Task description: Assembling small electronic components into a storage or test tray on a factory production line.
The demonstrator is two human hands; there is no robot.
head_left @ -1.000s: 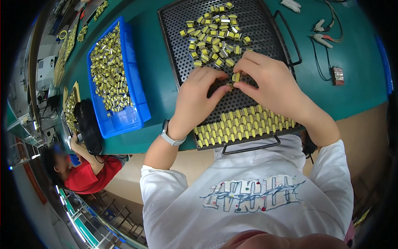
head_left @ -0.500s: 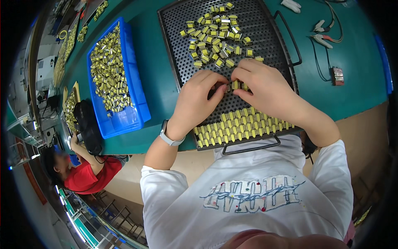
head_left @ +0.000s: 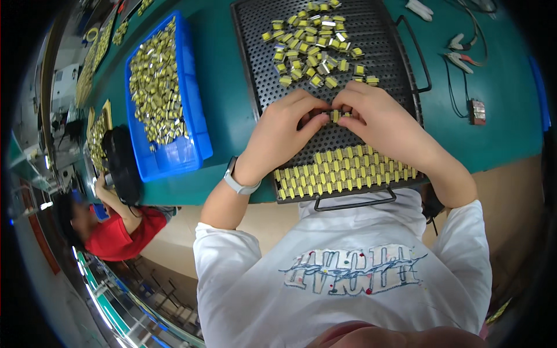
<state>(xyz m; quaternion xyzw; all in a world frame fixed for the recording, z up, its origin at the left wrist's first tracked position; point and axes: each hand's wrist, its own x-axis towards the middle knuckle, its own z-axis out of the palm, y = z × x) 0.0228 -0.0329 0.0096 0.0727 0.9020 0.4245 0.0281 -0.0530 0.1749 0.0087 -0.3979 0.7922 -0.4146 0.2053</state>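
My left hand (head_left: 288, 129) and my right hand (head_left: 376, 120) meet over the middle of a dark perforated metal tray (head_left: 267, 87). Both are closed, fingertips pinching a small yellow-wrapped transformer (head_left: 335, 116) from either side. Just how many pieces sit between the fingers is partly hidden. Nearer my body, neat staggered rows of the same transformers (head_left: 348, 171) stand on the tray. A loose heap of transformers (head_left: 313, 49) lies scattered across its far half. A grey watch band is on my left wrist.
To the left, a blue bin (head_left: 200, 130) holds many more transformers. On the green table (head_left: 493, 139) at right lie clip leads (head_left: 458, 61) and a small wired block (head_left: 477, 112). Wire handles (head_left: 355, 204) stick out from the tray. A co-worker in red (head_left: 125, 232) sits far left.
Both hands have come closer together around the transformer between them. The whole view has shifted slightly, moving the tray a little right and the bin upward.
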